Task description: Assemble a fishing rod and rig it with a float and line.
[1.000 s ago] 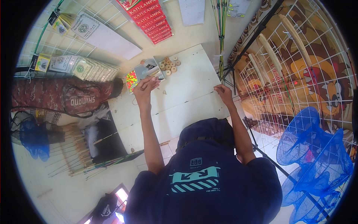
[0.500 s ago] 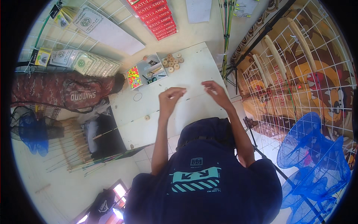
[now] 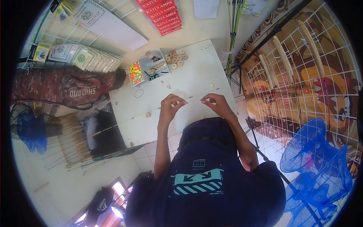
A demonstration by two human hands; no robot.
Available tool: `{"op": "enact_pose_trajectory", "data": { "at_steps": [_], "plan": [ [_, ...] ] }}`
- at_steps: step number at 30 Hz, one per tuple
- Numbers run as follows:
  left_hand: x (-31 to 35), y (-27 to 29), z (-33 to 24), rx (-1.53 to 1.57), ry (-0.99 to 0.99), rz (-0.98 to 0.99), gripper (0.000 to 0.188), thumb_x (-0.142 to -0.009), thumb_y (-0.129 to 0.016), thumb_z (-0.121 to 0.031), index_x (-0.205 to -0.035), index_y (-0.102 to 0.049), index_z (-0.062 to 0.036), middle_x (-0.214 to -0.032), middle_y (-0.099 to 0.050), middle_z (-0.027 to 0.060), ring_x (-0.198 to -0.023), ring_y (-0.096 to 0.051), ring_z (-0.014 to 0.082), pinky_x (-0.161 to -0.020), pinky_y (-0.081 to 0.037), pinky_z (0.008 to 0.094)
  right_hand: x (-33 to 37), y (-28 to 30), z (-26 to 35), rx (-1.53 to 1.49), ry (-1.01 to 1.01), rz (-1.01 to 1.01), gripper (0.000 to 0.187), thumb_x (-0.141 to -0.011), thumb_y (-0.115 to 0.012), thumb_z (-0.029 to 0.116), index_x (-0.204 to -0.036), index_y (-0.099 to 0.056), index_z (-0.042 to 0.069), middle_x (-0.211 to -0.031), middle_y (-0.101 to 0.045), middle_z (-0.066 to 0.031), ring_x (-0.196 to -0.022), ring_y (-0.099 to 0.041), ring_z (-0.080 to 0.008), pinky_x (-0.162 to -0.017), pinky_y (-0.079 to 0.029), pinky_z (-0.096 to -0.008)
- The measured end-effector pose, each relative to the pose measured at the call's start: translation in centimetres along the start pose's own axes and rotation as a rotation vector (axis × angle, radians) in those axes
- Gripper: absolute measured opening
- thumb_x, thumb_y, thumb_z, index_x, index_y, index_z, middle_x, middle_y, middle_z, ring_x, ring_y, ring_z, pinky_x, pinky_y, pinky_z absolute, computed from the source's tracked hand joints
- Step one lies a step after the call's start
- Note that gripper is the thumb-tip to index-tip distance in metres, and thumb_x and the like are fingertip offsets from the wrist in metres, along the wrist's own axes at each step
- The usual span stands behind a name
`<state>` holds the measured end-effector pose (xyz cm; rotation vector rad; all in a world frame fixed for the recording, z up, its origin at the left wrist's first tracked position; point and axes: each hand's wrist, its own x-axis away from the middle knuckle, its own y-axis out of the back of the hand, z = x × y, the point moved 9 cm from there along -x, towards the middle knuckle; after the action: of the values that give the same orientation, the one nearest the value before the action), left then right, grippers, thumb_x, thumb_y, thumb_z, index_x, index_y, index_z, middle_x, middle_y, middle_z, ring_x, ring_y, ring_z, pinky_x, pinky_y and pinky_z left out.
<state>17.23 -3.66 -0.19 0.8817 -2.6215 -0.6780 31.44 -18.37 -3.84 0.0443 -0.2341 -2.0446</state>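
Above the white table (image 3: 189,123), my left hand (image 3: 172,106) is closed in a pinch, thumb against forefinger. A short gap to the right, my right hand (image 3: 218,105) makes a similar pinch facing it. Whatever the fingertips hold, if anything, is too small or thin to make out. A tiny yellow-green piece (image 3: 212,85) lies on the tabletop just beyond my right hand. Past my left hand is a small yellowish bit (image 3: 168,86), and farther left lies a thin dark ring (image 3: 139,93). One round wooden spool (image 3: 148,115) sits to the left of my left wrist.
A divided white tray (image 3: 155,80) at the back holds bright beads (image 3: 135,73) and small tools. Several wooden spools (image 3: 174,66) cluster beside it. A camouflage bag (image 3: 72,89) is at left. Blue nets (image 3: 314,159) and a wire grid (image 3: 295,75) stand at right.
Both hands have come slightly nearer to me. My right fingers, more spread before, are now pinched together. The yellow-green piece beyond my right hand now shows.
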Motion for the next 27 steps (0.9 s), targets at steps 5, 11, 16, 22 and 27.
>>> {"op": "enact_pose_trajectory", "data": {
  "at_steps": [5,11,16,22,27],
  "plan": [
    [0.4,0.4,0.9,-0.059,0.04,0.032,0.01,-0.077,-0.078,-0.015,-0.084,-0.075,-0.0089,-0.085,-0.065,0.0018,-0.068,-0.054,0.0096,-0.061,-0.042,0.0262,0.7,1.9,-0.6,0.273,-0.031,0.051,0.016,-0.085,-0.07,0.024,-0.088,-0.071,0.008,-0.081,-0.066,-0.0078,-0.076,-0.054,-0.0218,-0.073,-0.044,-0.0351],
    [1.1,-1.9,3.7,0.1,0.158,0.089,0.015,-0.084,-0.072,-0.022,-0.09,-0.074,-0.0082,-0.068,-0.067,0.0053,-0.063,-0.06,0.0112,-0.061,-0.046,0.0302,1.6,3.0,-2.3,0.495,-0.01,0.055,0.018,-0.084,-0.07,0.027,-0.095,-0.071,0.012,-0.089,-0.068,-0.007,-0.089,-0.052,-0.0239,-0.082,-0.043,-0.0367],
    [2.2,-5.3,0.9,0.087,0.023,0.15,0.015,-0.085,-0.07,-0.019,-0.09,-0.073,-0.0056,-0.075,-0.069,0.0064,-0.064,-0.061,0.0146,-0.063,-0.049,0.0306,2.2,0.8,-0.3,0.643,0.29,0.0,0.039,-0.086,-0.066,0.02,-0.124,-0.06,0.012,-0.111,-0.067,-0.0123,-0.119,-0.053,-0.0257,-0.101,-0.04,-0.0389],
    [2.6,-7.2,0.8,0.213,0.181,0.207,0.015,-0.086,-0.07,-0.019,-0.089,-0.073,-0.0042,-0.074,-0.068,0.0018,-0.063,-0.058,0.0094,-0.06,-0.046,0.0257,2.1,-4.5,-0.8,-0.068,-0.094,0.408,0.04,-0.09,-0.061,0.016,-0.128,-0.053,0.004,-0.104,-0.068,-0.0126,-0.1,-0.064,-0.0189,-0.09,-0.047,-0.0323],
    [2.6,-4.4,5.0,0.607,0.17,0.038,0.025,-0.087,-0.07,-0.017,-0.107,-0.066,-0.0036,-0.094,-0.066,0.0033,-0.073,-0.058,0.0095,-0.068,-0.047,0.0241,1.5,-3.4,-1.3,-0.002,-0.072,0.326,0.02,-0.096,-0.055,0.019,-0.099,-0.065,0.002,-0.069,-0.059,-0.0034,-0.061,-0.045,-0.0092,-0.059,-0.039,-0.0266]
  ]
}}
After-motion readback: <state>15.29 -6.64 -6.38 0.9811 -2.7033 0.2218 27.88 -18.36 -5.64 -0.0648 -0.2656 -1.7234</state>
